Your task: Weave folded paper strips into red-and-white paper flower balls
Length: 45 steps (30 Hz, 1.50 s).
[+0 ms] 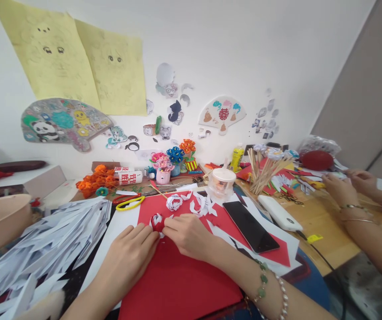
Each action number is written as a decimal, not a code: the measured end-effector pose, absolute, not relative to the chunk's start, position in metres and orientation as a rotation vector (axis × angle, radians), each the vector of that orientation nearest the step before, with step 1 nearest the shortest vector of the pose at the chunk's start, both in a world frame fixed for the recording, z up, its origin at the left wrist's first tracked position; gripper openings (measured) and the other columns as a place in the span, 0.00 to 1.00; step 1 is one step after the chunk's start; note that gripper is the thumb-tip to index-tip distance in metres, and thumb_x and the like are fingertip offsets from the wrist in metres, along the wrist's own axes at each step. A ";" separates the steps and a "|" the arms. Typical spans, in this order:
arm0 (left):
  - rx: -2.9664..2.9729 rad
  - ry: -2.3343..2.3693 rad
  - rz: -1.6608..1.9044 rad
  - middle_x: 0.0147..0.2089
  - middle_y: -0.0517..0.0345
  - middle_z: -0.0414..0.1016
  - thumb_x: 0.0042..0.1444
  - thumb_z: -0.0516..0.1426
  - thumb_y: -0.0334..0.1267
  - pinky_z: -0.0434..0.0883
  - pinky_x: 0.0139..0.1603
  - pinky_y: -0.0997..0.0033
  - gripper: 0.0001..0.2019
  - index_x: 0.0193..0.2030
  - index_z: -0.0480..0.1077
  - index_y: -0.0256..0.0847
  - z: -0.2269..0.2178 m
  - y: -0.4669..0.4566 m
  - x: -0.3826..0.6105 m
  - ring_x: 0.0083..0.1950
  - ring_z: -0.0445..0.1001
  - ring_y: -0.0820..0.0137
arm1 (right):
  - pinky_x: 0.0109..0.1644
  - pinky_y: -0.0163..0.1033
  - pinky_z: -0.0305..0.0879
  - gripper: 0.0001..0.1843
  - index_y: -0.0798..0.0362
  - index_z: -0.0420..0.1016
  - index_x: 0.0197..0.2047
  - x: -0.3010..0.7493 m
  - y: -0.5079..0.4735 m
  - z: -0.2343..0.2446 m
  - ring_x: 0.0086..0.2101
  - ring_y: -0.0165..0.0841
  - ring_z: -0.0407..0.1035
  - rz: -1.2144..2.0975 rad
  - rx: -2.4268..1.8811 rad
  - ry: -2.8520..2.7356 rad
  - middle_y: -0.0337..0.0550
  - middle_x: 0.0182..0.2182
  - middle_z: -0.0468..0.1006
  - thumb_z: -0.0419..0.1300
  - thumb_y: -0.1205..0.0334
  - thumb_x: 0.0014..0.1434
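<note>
Left hand (133, 251) and right hand (186, 235) both pinch 1 red-and-white paper rosette (157, 221) over red sheet (177, 280), near front edge of desk (320, 218). Risk: slack pinch lets coil unwind; hard squeeze flattens petals.

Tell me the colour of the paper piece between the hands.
The paper piece is red and white, shown in the head view.

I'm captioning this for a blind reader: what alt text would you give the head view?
A left hand and a right hand hold a small red-and-white paper roll between their fingertips, over a red paper sheet on a cluttered craft table. White paper strips lie to the left and a black phone to the right. Another person's hands are at the far right.
</note>
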<state>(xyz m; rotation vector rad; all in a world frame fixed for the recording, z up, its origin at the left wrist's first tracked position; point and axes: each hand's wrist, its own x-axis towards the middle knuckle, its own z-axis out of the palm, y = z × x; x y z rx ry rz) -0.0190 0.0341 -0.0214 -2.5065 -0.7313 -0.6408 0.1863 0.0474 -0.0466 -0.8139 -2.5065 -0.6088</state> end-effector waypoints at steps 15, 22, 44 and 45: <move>-2.480 -0.714 -0.622 0.29 0.56 0.71 0.62 0.44 0.23 0.59 0.31 0.65 0.15 0.31 0.67 0.40 -0.026 0.033 -0.015 0.29 0.68 0.65 | 0.28 0.38 0.48 0.12 0.54 0.68 0.36 0.183 0.044 -0.043 0.29 0.31 0.64 -0.534 -0.907 -2.535 0.41 0.35 0.73 0.55 0.79 0.52; -2.505 -0.719 -0.634 0.31 0.55 0.73 0.62 0.44 0.24 0.60 0.32 0.65 0.14 0.34 0.68 0.39 -0.023 0.037 -0.019 0.30 0.69 0.64 | 0.27 0.38 0.48 0.05 0.53 0.68 0.34 0.181 0.043 -0.042 0.27 0.29 0.62 -0.526 -1.002 -2.413 0.39 0.35 0.73 0.55 0.70 0.63; -2.423 -0.634 -0.673 0.29 0.57 0.72 0.67 0.41 0.25 0.59 0.32 0.65 0.18 0.33 0.69 0.39 -0.027 0.035 -0.017 0.30 0.69 0.66 | 0.26 0.38 0.47 0.08 0.55 0.70 0.34 0.184 0.044 -0.042 0.26 0.29 0.61 -0.494 -0.905 -2.498 0.41 0.36 0.74 0.54 0.76 0.55; -2.424 -0.628 -0.685 0.29 0.56 0.72 0.67 0.41 0.25 0.59 0.32 0.65 0.19 0.33 0.69 0.39 -0.028 0.035 -0.017 0.30 0.69 0.66 | 0.26 0.38 0.48 0.08 0.55 0.70 0.35 0.183 0.044 -0.042 0.26 0.29 0.62 -0.491 -0.914 -2.483 0.41 0.36 0.74 0.54 0.76 0.56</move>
